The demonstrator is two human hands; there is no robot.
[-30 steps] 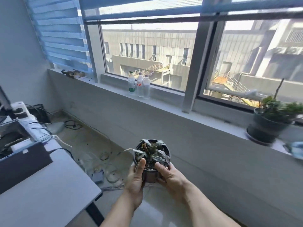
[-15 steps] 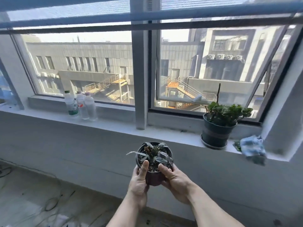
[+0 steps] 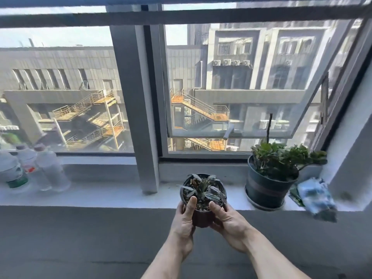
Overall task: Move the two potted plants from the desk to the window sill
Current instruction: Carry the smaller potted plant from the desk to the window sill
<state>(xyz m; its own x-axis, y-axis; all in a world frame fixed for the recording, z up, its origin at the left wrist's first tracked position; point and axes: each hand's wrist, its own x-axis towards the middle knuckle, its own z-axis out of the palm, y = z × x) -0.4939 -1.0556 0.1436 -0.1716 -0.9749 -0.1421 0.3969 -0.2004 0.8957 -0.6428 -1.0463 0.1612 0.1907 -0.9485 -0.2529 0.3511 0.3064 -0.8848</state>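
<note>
I hold a small dark pot with a spiky succulent (image 3: 203,191) in both hands, at the front edge of the window sill (image 3: 112,195), slightly above it. My left hand (image 3: 184,218) wraps the pot's left side with the thumb on the rim. My right hand (image 3: 227,222) cups the right side and bottom. A larger dark pot with a leafy green plant (image 3: 269,178) stands on a saucer on the sill, to the right of my hands.
Three clear plastic bottles (image 3: 30,170) stand on the sill at far left. A crumpled blue-white cloth (image 3: 316,196) lies at the sill's right end by the wall. A vertical window post (image 3: 141,117) rises left of the small pot. The right window pane tilts outward.
I have turned from the desk toward the window and come closer. The small pot has risen from below the sill to its front edge, still in both hands.
</note>
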